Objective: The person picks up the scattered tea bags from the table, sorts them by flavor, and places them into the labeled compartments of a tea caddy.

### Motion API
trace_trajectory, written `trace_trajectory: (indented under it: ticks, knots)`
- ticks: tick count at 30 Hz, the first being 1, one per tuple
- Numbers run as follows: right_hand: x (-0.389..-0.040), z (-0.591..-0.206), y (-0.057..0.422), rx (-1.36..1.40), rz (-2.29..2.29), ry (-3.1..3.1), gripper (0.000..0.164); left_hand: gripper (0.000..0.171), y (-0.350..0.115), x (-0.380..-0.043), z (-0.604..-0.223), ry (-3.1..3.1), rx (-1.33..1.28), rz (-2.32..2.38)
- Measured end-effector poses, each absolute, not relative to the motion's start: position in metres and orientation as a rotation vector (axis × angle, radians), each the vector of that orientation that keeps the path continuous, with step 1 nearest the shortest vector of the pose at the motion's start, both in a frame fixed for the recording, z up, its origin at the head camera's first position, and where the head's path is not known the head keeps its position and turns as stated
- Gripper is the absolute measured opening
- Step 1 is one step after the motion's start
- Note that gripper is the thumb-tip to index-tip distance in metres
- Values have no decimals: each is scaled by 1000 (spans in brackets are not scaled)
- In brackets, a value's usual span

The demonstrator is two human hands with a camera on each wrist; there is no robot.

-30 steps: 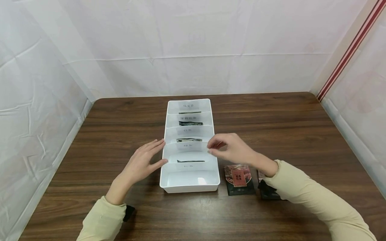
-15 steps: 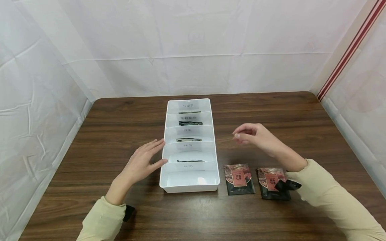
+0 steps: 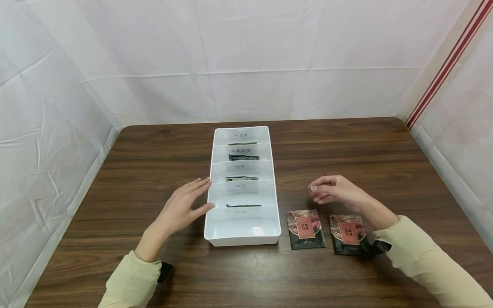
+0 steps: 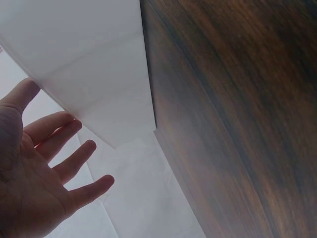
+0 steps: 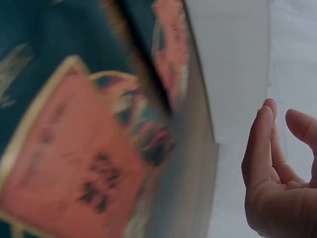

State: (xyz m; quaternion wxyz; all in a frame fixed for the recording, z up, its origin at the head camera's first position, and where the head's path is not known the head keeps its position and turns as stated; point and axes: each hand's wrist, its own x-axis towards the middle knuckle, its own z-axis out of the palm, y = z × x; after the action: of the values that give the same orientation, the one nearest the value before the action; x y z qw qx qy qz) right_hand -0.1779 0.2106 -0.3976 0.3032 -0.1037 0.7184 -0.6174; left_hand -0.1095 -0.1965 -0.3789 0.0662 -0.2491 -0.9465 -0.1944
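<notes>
My left hand (image 3: 182, 208) rests its fingertips and thumb on the left rim of a long white divided box (image 3: 245, 242). In the left wrist view, the spread fingers of this hand (image 4: 44, 173) lie along the box's upper edge. My right hand (image 3: 339, 193), loosely bent and holding nothing, hovers just beyond two flat tea packets. The left packet (image 3: 306, 230) and the right packet (image 3: 348, 235) are dark with pink labels. Thumb and fingers of the right hand (image 5: 277, 193) stand apart in the right wrist view, where the right packet (image 5: 74, 168) looms blurred and close.
Handwritten labels mark the box's compartments. Thin packets stand in the farther ones, among them a dark bundle (image 3: 244, 158) and a lighter packet (image 3: 242, 179). The nearest compartment shows its bare floor. A brown wooden table (image 3: 161, 158) meets white sheeting (image 3: 250, 94) behind.
My right hand has moved from over the box to the right, then lower, toward the packets. The right packet, partly covered by the sleeve before, now shows more. My left hand stays put.
</notes>
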Motion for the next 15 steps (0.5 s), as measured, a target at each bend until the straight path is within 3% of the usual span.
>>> trace_trajectory:
  ticks: [15]
  knots:
    - [-173,-425,224,-321,-1361,2047,34,59,-197,-109,-379,-2847,-753,-590]
